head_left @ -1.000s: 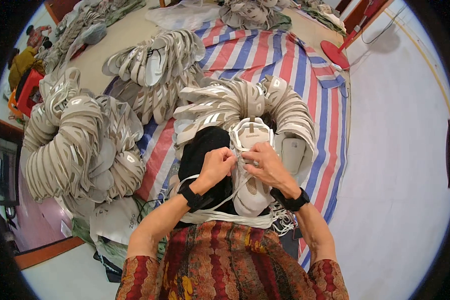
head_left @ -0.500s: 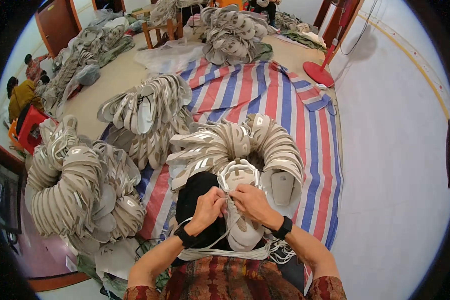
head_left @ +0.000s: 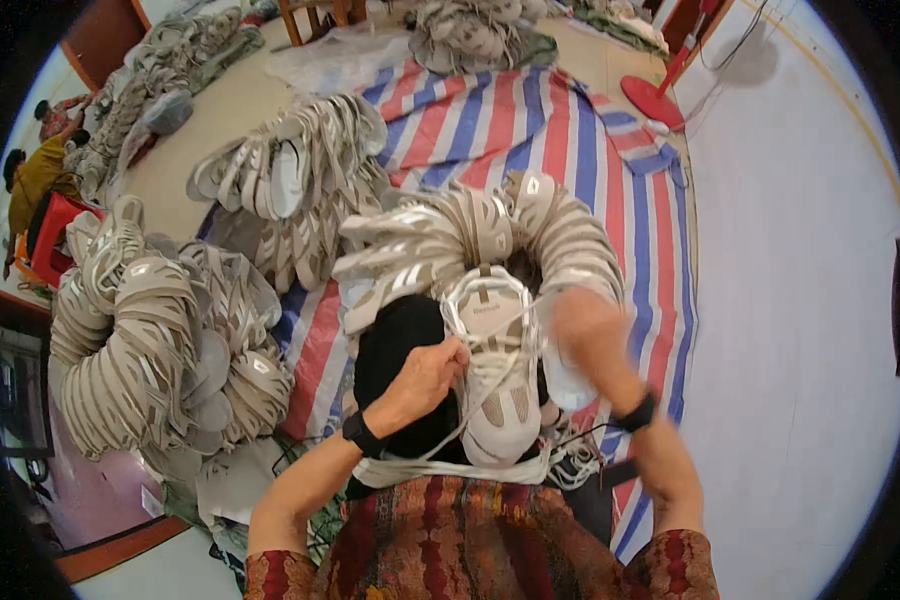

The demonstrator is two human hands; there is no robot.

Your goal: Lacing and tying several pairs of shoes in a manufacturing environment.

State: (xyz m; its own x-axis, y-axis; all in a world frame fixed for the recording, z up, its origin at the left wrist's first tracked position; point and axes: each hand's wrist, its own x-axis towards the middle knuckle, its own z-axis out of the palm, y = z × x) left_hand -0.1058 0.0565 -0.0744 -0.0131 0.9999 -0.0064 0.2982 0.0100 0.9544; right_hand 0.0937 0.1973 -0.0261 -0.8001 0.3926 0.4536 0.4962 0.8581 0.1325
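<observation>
One big striped sheet (head_left: 503, 112) spreads out past the black cloth (head_left: 395, 350), so I'll use that cloth for bearings. Just beyond it there's a fat ring of nested uppers (head_left: 475, 228). The shoe upper (head_left: 497, 408) being worked on sits right beside the cloth, on its right, toe pointing back at the person. My guess: super light, soft, not fragile, but the mesh toe would probably buckle if squeezed, so I'd hold it by the firmer-looking panels beside the tongue. Left hand (head_left: 425, 380), over the cloth's right edge: fingertips pinched, looks like on the white lace (head_left: 505, 356). Right hand (head_left: 592, 335), well right of the cloth, is too blurry to tell. Lace is probably floppy and slippery; pinch it close in.
</observation>
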